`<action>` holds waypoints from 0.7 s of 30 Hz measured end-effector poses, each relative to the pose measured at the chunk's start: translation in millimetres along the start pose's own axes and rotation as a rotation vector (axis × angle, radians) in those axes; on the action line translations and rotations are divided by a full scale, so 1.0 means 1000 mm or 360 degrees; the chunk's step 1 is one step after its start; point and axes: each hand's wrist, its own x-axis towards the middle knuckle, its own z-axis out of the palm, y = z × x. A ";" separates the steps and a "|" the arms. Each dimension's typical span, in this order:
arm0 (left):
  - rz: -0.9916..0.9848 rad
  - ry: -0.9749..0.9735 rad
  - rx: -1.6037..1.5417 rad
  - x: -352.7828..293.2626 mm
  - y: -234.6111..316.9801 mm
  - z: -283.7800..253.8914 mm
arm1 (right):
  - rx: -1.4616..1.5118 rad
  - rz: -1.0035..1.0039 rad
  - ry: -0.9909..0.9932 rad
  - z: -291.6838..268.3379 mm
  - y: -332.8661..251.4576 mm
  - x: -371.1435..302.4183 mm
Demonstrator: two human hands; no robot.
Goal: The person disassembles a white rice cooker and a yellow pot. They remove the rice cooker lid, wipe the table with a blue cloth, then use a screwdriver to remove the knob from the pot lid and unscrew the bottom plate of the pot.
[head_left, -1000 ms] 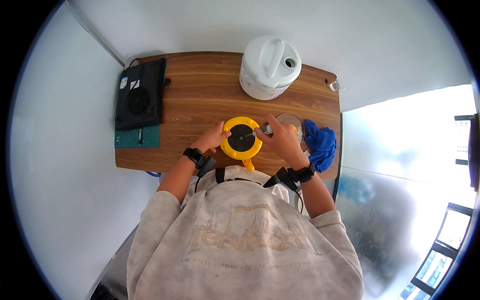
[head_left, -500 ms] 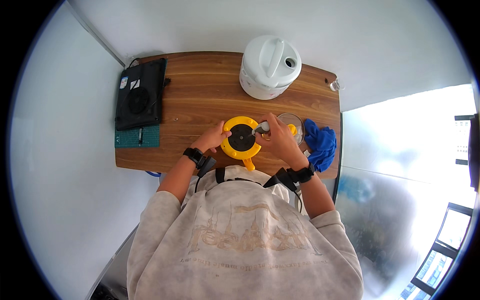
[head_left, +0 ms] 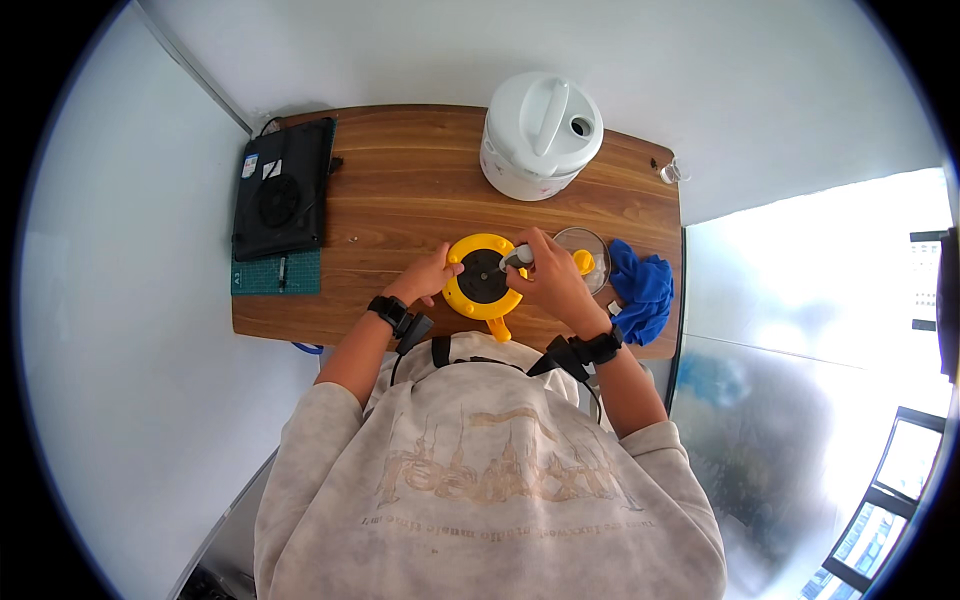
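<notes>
A round yellow pot [head_left: 481,287] with a black disc in its middle and a short handle toward me lies, seemingly bottom up, on the wooden table. My left hand [head_left: 430,275] grips its left rim, the thumb lying over the edge. Closed round a light grey hand tool [head_left: 518,258], my right hand [head_left: 556,279] is over the pot's right side. The tool's tip points at the black disc; its exact kind is hard to make out. Just right of that hand lies a round clear lid [head_left: 601,262] with a yellow knob [head_left: 583,262], partly covered by the hand.
A crumpled blue cloth [head_left: 642,290] lies at the table's right edge. A big white lidded container [head_left: 541,140] stands at the back. On the left a black flat appliance [head_left: 282,190] rests partly on a green cutting mat [head_left: 300,275]. A small glass [head_left: 674,171] sits at the far right corner.
The right hand and its grey tool have shifted slightly left over the black disc. My left hand keeps its hold on the rim.
</notes>
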 end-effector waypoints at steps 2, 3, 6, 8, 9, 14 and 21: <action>0.0002 -0.0010 -0.0002 -0.001 0.001 -0.001 | 0.0004 -0.0015 -0.0004 0.001 0.002 0.000; 0.0004 -0.0011 -0.0004 -0.002 0.002 -0.001 | 0.0002 -0.0024 0.0000 0.001 0.002 0.000; 0.0002 -0.0021 -0.0011 -0.003 0.003 -0.001 | 0.0011 -0.0042 0.0007 0.002 0.003 -0.001; -0.0011 -0.0039 -0.0016 -0.002 0.003 -0.002 | 0.0035 -0.0039 0.0005 0.003 0.004 -0.001; -0.0017 -0.0041 -0.0014 -0.002 0.003 -0.002 | 0.0022 -0.0047 -0.0005 0.003 0.004 -0.001; -0.0012 -0.0067 -0.0009 -0.001 0.003 -0.002 | 0.0018 -0.0074 -0.0036 0.002 -0.003 -0.002; -0.0057 -0.0116 -0.0034 -0.002 0.005 -0.004 | -0.0217 0.0102 -0.0108 -0.003 -0.013 -0.001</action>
